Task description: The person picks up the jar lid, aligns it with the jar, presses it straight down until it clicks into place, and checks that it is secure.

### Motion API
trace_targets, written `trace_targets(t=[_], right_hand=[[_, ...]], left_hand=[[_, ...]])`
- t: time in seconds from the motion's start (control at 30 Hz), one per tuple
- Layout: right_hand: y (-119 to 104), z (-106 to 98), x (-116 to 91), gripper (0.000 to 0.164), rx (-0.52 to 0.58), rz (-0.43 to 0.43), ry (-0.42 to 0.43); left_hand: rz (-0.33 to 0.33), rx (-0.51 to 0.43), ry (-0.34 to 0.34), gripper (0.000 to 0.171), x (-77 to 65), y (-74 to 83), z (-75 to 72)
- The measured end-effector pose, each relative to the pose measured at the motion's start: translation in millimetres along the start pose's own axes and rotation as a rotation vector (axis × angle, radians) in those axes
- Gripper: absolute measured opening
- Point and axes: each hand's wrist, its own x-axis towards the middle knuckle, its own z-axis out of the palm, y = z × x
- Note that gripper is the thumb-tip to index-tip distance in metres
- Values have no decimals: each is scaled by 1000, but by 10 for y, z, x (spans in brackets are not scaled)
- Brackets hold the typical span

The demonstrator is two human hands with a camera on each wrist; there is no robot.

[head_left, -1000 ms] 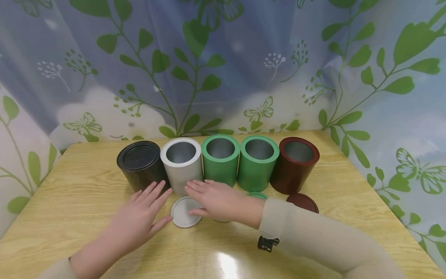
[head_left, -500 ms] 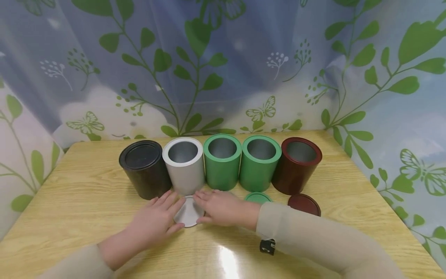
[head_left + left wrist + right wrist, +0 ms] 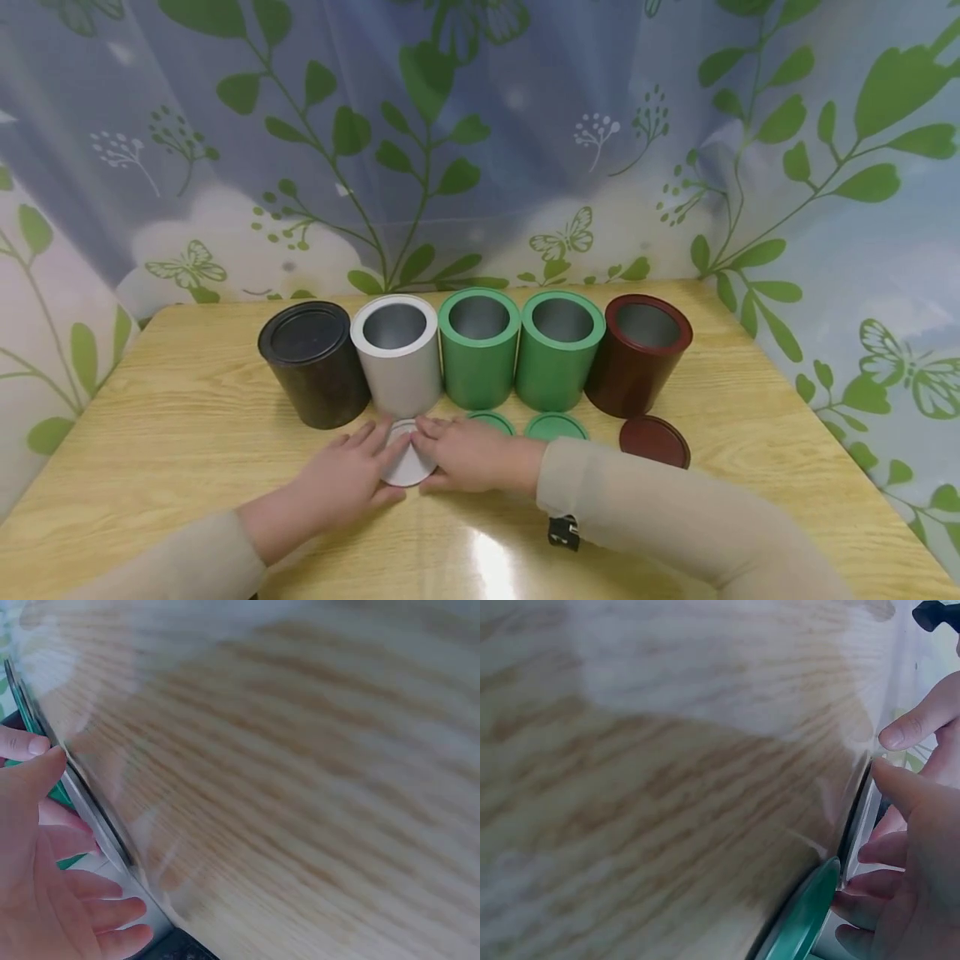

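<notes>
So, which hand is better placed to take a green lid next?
Probably the right hand: it lies beside the nearest green lid, while the left hand is across the white lid.

A leafy, butterfly-printed curtain [image 3: 502, 142] hangs behind the wooden table [image 3: 165, 425].

I'm getting an even, bright head view, with a white glare patch [image 3: 492, 565] flaring toward the near edge of the table [image 3: 172, 433] and soft shadow falling below the right sleeve [image 3: 660, 508]. The left hand [image 3: 348, 473] is showing slightly blurred. Lens stretch is tipping the black can [image 3: 322, 392] and dark red can [image 3: 632, 379] outward. Both wrist views are coming through dimmer and bluish, wood grain [image 3: 300, 750] smearing, pale reflections washing over it.
</notes>
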Motion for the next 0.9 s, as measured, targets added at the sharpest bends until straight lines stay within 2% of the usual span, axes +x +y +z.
trace_targets(t=[0.17,0.4,0.6,0.77,0.9], right_hand=[[-8,8,0,69,-17,10,-12],[-15,25,-16,64,-31,-18,-8],[7,16,-34,61,60,-39,-6],[29,-35,-89,61,134,-62,23],[33,-105,-143,60,136,-62,61]], left_hand=[[36,4,-10,59,6,14,8],[146,78,51,52,5,24,52],[168,91,91,50,-26,48,52],[172,90,189,50,-80,47,74],[196,99,311,49,-99,31,72]])
